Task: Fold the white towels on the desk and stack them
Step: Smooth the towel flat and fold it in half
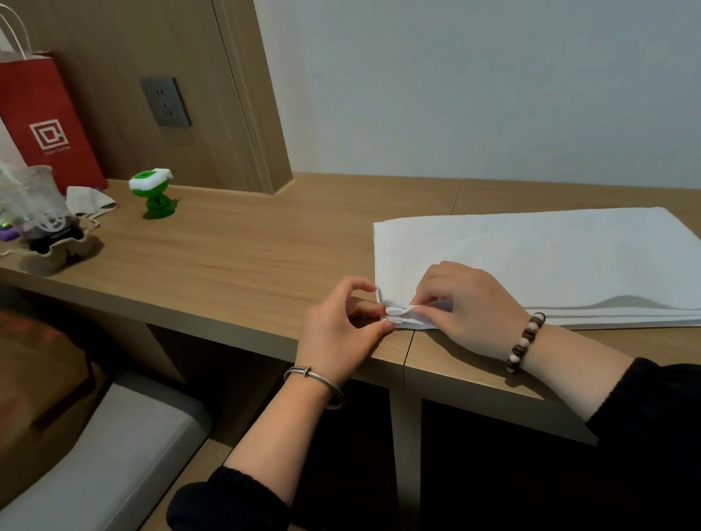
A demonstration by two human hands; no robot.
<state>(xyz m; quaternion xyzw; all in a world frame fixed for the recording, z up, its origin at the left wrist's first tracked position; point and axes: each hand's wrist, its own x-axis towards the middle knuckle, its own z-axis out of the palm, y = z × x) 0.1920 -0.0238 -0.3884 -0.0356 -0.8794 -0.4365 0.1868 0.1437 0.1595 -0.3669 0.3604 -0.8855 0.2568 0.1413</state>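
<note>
Wooden bench [247, 253] carries layered white towels [567, 269] right of both hands. Left hand [340, 330] and right hand [463, 298] pinch the near corner; several layers may lift together, misaligning edges.

A single wide-angle view looks forward and down from the person's head, close over the near edge of the bench [220, 257]. It faces the wall [491, 62] behind, which meets the bench along the top right. Straight lines bow toward the frame's edges.

Red paper bag [41, 125], plastic cup [32, 201], green toy [153, 192], wall socket [165, 103].
</note>
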